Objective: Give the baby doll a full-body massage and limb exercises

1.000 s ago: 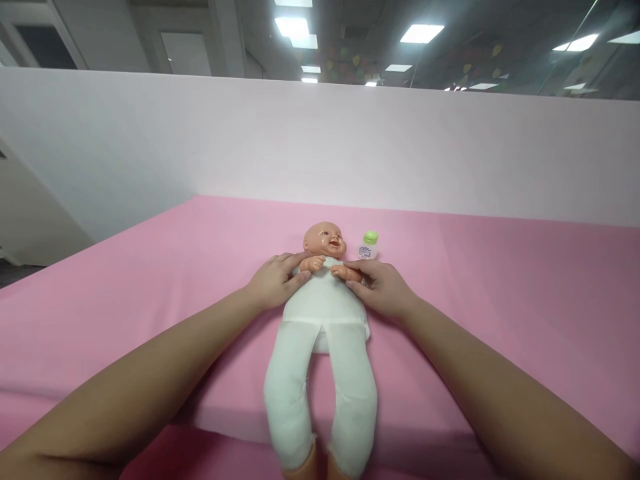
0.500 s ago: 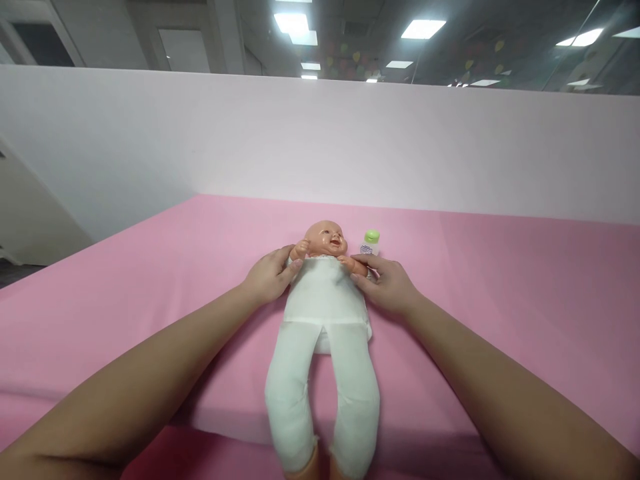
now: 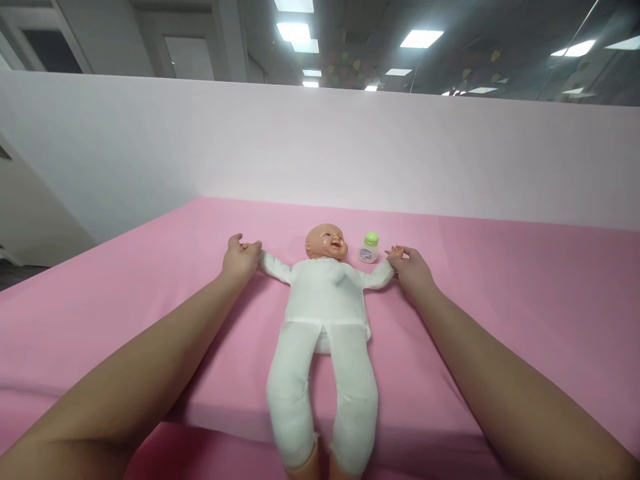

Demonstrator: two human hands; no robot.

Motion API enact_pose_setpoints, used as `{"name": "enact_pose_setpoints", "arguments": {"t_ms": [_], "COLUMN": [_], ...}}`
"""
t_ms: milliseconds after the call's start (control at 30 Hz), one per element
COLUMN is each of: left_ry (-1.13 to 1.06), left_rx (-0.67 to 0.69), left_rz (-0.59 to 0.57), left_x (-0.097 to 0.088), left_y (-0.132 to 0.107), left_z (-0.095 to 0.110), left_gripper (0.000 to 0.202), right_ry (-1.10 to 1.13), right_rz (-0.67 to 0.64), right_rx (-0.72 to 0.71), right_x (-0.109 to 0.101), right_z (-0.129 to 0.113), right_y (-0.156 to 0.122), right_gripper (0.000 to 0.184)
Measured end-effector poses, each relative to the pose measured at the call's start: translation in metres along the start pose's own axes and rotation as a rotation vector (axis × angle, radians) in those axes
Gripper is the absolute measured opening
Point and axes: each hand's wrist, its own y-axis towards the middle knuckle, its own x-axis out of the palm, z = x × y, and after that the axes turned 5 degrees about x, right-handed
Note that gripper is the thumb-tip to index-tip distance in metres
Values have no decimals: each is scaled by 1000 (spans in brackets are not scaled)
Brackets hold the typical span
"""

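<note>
A baby doll (image 3: 327, 293) with a white cloth body and a hard plastic head lies face up, its feet towards me. Its two arms are stretched out sideways. My left hand (image 3: 242, 259) is closed round the doll's hand on the left, which is mostly hidden by my fingers. On the other side, my right hand (image 3: 413, 270) pinches the doll's other wrist, and the small plastic fingers (image 3: 397, 251) poke out above my grip. A small clear bottle (image 3: 369, 252) with a green cap stands between the doll's head and my right hand, touching neither.
Pink cloth (image 3: 500, 300) covers the surface under the doll, with a front edge near its lower legs. A white wall panel (image 3: 350, 153) rises behind it. Above the panel are a dark glass pane and ceiling lights (image 3: 421, 39).
Both doll arms have been drawn from its chest out to the sides, my hands moving apart with them. The bottle, partly covered before, is now in full view.
</note>
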Motion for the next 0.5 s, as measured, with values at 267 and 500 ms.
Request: {"name": "enact_pose_setpoints", "arguments": {"t_ms": [267, 500], "left_ry": [220, 107], "left_rx": [139, 344], "left_rz": [89, -11], "left_x": [-27, -65], "left_y": [-3, -85], "left_z": [22, 87], "left_gripper": [64, 38], "right_ry": [-98, -160], "right_rz": [60, 30], "right_rx": [133, 119], "right_x": [-8, -8], "right_z": [14, 14], "right_y": [20, 20], "right_gripper": [78, 76]}}
